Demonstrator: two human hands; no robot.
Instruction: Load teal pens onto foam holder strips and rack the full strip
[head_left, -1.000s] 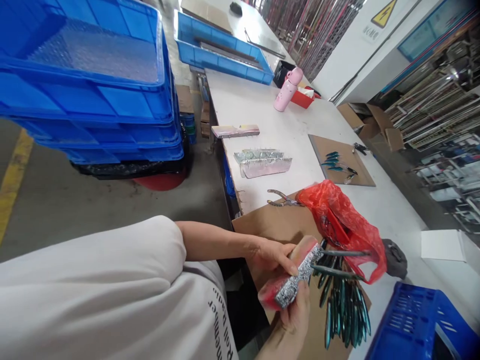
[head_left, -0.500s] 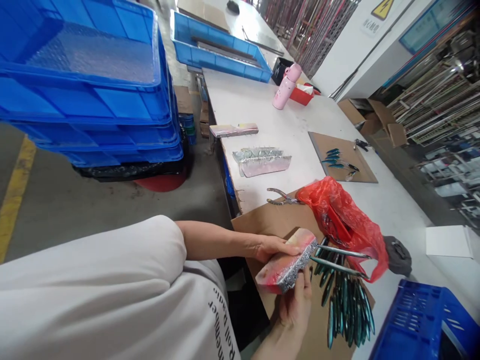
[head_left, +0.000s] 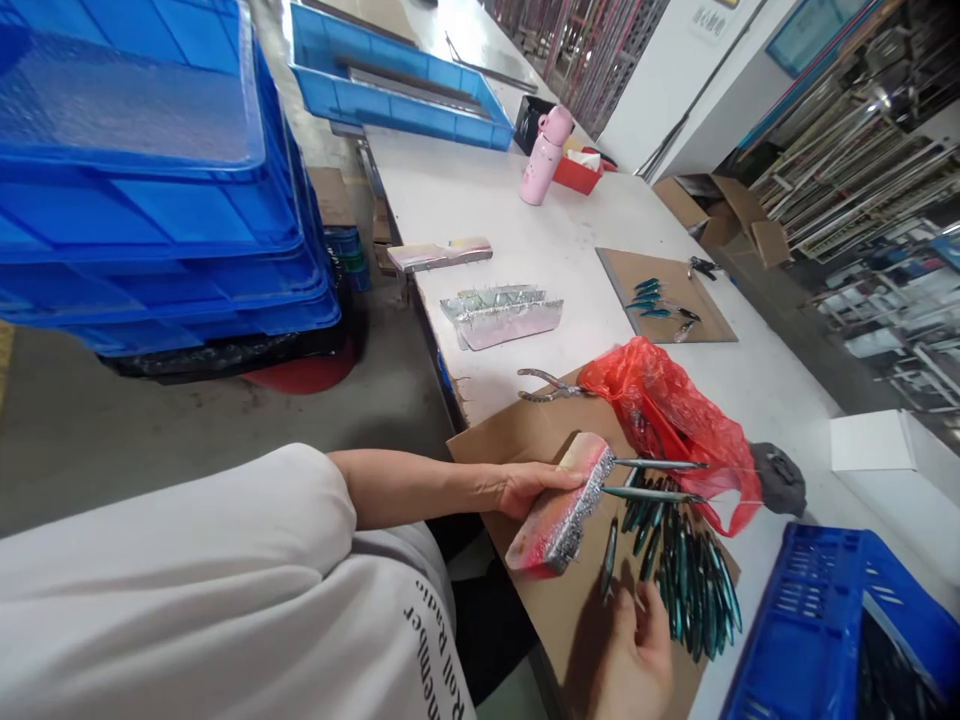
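Observation:
My left hand [head_left: 529, 488] grips a pink-and-cream foam-like block [head_left: 551, 520] with a rough silvery edge. Two slender teal lure-shaped pieces [head_left: 652, 494] stick out from that edge, each with a thin wire at its far tip. Below the block, my right hand [head_left: 637, 640] reaches over the cardboard, thumb and fingers apart. Its fingertips are close to a single teal piece [head_left: 609, 560] and to the pile of similar teal pieces [head_left: 694, 590]. I see nothing held in it.
A red plastic bag [head_left: 660, 400] and pliers [head_left: 551, 386] lie beyond the cardboard sheet [head_left: 480, 440]. More blocks [head_left: 510, 318], a pink bottle [head_left: 546, 155] and a board [head_left: 705, 310] with teal pieces are farther along. Blue crates [head_left: 150, 210] stand left; a blue basket [head_left: 810, 620] sits lower right.
My right hand has come off the block and moved down and right to the teal pieces. My left hand still holds the block, slightly turned. The whole view has shifted a little.

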